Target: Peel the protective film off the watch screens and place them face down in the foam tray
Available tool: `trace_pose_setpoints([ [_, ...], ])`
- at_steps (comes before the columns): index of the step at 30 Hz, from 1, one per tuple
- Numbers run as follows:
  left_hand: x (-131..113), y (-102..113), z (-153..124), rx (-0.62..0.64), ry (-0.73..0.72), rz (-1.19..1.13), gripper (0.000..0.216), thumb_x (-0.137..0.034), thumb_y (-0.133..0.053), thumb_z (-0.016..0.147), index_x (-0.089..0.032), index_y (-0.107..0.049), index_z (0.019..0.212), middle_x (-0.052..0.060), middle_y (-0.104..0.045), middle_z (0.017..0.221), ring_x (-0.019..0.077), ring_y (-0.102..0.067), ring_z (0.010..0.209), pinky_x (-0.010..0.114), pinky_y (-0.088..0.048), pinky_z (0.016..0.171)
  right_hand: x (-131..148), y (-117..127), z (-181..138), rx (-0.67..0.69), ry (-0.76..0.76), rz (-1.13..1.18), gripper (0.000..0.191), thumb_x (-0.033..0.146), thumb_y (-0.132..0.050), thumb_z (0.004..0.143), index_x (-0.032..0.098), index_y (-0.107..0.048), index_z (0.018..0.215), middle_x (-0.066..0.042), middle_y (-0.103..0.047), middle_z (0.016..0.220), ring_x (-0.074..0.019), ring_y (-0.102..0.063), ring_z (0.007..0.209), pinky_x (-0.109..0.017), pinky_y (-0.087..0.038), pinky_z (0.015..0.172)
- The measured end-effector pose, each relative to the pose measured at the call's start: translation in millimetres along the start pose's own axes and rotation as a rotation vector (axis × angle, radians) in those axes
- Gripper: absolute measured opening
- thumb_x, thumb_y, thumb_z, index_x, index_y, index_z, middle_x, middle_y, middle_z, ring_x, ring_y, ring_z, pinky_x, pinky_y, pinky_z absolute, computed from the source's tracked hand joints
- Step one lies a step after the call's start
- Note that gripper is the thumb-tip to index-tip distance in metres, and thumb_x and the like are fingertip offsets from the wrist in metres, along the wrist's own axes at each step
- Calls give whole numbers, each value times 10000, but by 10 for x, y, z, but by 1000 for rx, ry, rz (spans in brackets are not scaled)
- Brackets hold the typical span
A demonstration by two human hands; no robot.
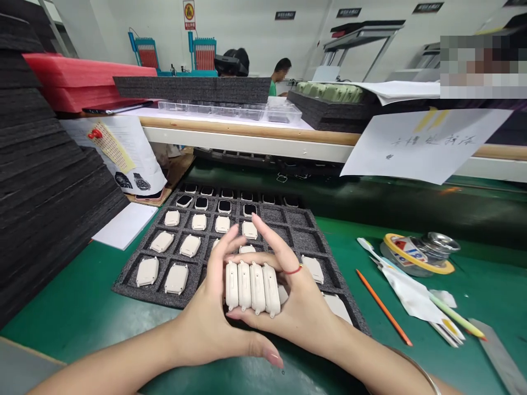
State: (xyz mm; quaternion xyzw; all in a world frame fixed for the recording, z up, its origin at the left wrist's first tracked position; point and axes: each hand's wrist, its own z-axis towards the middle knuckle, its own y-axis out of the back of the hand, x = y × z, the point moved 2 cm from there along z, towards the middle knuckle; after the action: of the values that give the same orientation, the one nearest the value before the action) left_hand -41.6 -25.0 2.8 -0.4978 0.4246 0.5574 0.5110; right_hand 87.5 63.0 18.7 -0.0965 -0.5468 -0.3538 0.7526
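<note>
Over the black foam tray (132, 294), my right hand (298, 296) clasps a row of several off-white watch cases (252, 288) standing on edge side by side. Its thumb lies along their lower side and a finger crosses the top, while the index finger points up and away. My left hand (209, 315) is at the row's left end, palm beside or against it; whether it presses there I cannot tell. The left fingers are stretched out and the thumb juts right, below the row. More watch cases (177, 278) lie singly in the tray's compartments, some hidden behind my hands.
To the right lie an orange stick (383, 307), a yellow-rimmed container (415, 255), a toothbrush (368, 247) and a metal ruler (500, 351). Black foam sheets (45, 181) are stacked at left. A shelf (247, 137) crosses behind the tray, with a paper sign (424, 144) hanging from it.
</note>
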Motion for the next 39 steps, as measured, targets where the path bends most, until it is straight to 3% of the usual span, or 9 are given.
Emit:
trace_pose_setpoints([
  [6,63,-60,65,4,424,-543,580,-448,-879,706,-125,-643,1126,105,-685,959,216,-662,894,266,-524,754,7,2,30,199,223,-326,966,158,-747,822,325,-156,1568,-74,-603,1343,-260,-577,1238,-471,-454,1099],
  [8,61,-67,74,8,469,-678,461,-457,-815,784,-111,-686,1060,107,-700,908,198,-681,826,247,-539,718,66,70,59,175,140,-295,919,167,-813,758,317,-299,1506,-65,-605,1318,-243,-610,1174,-418,-515,1034],
  [11,36,-52,74,-11,434,-819,352,-412,-776,830,-120,-724,1020,109,-715,959,208,-703,877,234,-566,741,188,201,102,101,81,-191,431,171,-822,741,265,-596,1096,-38,-655,1183,-205,-666,1034,-308,-585,855],
  [17,37,-46,49,-62,490,-918,249,-320,-812,812,-152,-735,978,75,-728,941,188,-712,901,237,-590,781,207,264,171,67,74,-101,123,244,-781,809,204,-679,754,-65,-706,1055,-207,-694,932,-351,-586,848],
  [23,31,-43,34,20,444,-964,333,-337,-832,788,-173,-720,1056,86,-729,1003,205,-721,914,173,-560,665,302,344,88,-375,211,-8,82,204,-676,916,228,-674,837,-27,-706,863,-141,-694,714,-272,-616,677],
  [25,36,-33,30,86,388,-977,327,-347,-819,799,-184,-720,1065,84,-728,1027,205,-720,915,171,-559,637,350,327,61,-287,258,-80,117,251,-744,873,237,-675,966,-47,-709,1025,-175,-708,915,-318,-611,854],
  [29,44,-20,27,190,313,-977,333,-373,-793,819,-185,-722,1084,103,-725,1032,207,-724,882,132,-526,527,314,212,52,14,295,-265,690,315,-918,663,221,-582,1258,-96,-603,1285,-223,-572,1242,-319,-484,1080],
  [36,-14,-40,52,220,346,-998,394,-424,-813,789,-125,-744,1036,125,-735,936,54,-598,496,75,-446,444,236,152,53,51,307,-288,603,225,-860,736,216,-568,1264,-79,-605,1249,-178,-582,1207,-248,-480,1053],
  [39,-14,-47,60,229,339,-1014,375,-423,-792,812,-125,-747,1035,125,-740,940,84,-651,562,79,-459,458,266,163,40,67,320,-303,645,240,-852,751,212,-532,1311,-88,-598,1277,-189,-556,1248,-269,-467,1088],
])
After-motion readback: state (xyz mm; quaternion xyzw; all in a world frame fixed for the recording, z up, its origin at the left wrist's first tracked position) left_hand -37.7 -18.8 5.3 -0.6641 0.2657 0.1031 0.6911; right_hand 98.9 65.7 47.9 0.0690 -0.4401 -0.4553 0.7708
